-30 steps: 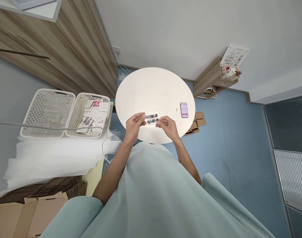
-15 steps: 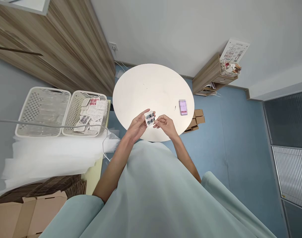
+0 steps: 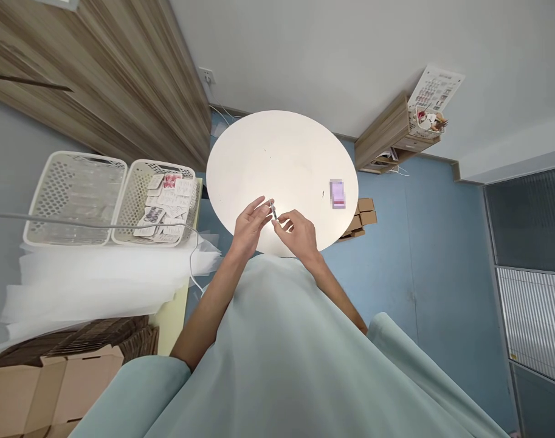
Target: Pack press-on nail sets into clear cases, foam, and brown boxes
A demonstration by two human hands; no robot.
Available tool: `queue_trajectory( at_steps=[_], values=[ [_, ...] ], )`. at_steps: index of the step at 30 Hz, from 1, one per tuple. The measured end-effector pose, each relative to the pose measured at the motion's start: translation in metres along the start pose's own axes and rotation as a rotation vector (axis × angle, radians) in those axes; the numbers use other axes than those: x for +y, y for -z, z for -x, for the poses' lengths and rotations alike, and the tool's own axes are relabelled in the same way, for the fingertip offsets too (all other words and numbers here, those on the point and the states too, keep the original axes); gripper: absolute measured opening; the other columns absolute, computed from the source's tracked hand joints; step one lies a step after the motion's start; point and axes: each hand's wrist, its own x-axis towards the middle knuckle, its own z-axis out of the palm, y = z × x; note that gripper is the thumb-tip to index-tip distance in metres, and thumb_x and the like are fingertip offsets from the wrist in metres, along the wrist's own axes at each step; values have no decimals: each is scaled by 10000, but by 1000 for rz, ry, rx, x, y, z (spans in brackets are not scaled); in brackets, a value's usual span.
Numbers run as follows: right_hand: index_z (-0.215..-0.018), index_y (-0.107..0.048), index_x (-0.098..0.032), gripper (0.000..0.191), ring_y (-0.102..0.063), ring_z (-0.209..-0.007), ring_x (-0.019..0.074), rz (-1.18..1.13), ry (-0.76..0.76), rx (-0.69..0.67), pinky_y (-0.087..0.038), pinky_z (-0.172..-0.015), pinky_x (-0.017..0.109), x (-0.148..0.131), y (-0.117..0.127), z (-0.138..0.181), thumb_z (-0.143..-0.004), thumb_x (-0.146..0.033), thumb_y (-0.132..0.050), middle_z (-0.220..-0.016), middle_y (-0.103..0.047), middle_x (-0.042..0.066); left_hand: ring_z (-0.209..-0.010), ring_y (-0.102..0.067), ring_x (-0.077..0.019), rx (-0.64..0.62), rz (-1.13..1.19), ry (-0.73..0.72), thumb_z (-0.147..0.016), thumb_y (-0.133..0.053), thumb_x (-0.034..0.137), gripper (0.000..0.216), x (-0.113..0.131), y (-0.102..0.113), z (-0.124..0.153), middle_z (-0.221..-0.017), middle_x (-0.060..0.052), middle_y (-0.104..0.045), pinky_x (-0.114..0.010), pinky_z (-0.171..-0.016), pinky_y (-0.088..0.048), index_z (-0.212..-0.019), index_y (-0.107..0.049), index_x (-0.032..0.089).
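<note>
Round table [image 3: 281, 152]. At its nine o'clock: outer basket [image 3: 53, 176], holding clear plastic [image 3: 93, 194]; inner basket [image 3: 134, 182], holding printed cards [image 3: 170, 198]. Left hand [image 3: 248, 228] and right hand [image 3: 299, 234] pinch a small card [image 3: 274, 211], tilted edge-on, over table's six o'clock side.

L hand [image 3: 247, 230] & R hand [image 3: 301, 234] close tog., fingers [image 3: 295, 218] bent, pinching; forearms [image 3: 208, 316] angled in.

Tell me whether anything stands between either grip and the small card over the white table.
Nothing visible does: the left grip and right grip both have fingers on the small card, which shows nearly edge-on. The purple item lies off to the right on the white table, clear of both.
</note>
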Motion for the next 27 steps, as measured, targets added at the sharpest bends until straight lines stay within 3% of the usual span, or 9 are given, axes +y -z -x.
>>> queue_trajectory(
  at_steps=[3,7,13,17,21,24,27],
  values=[
    [-894,-702,-262,222,-730,-759,180,-108,-91,37,-579,-767,338,4,6,-4,-994,-458,-674,-968,-778,11,-1165,-750,-254,94,-50,-30,-767,-950,526,661,2,6,1,-1256,-117,-792,-354,-952,-590,-1328,-748,241],
    [-876,-709,-251,340,-755,-739,195,-375,-250,-68,-589,-727,331,11,12,-10,-959,-581,-696,-865,-775,13,-904,-730,-187,135,-77,-70,-729,-973,451,558,9,12,1,-1027,-76,-786,-286,-741,-567,-1203,-800,214],
    [-883,-713,-239,437,-752,-749,188,-512,-271,-85,-608,-753,338,16,5,-11,-913,-675,-731,-882,-770,25,-807,-693,-159,144,-46,-81,-717,-976,393,488,11,13,1,-985,-67,-780,-275,-681,-557,-1137,-809,209],
    [-1106,-738,-258,498,-771,-1026,242,-569,-177,-102,-633,-892,386,17,6,-13,-844,-673,-823,-1181,-780,73,-783,-702,-157,152,37,-22,-712,-983,358,510,5,16,-1,-956,-61,-782,-278,-681,-579,-1161,-802,201],
    [-1502,-603,-338,867,-603,-1456,298,-557,8,-258,-577,-1137,449,17,9,-18,-754,-626,-933,-1603,-603,87,-752,-708,-159,23,123,137,-741,-971,302,512,1,19,-4,-941,-78,-789,-287,-685,-593,-1204,-796,170],
    [-1579,-546,-347,848,-534,-1538,294,-517,97,-340,-538,-1201,473,18,11,-19,-845,-623,-868,-1666,-554,84,-724,-700,-159,-122,137,264,-772,-944,305,474,0,17,-3,-911,-74,-781,-287,-671,-596,-1207,-814,168],
    [-1597,-537,-325,772,-569,-1505,295,-391,140,-346,-537,-1205,492,19,12,-18,-918,-570,-812,-1607,-609,96,-819,-739,-192,-158,76,279,-799,-930,348,482,1,13,2,-991,-85,-798,-324,-765,-630,-1242,-820,194]
  ],
)
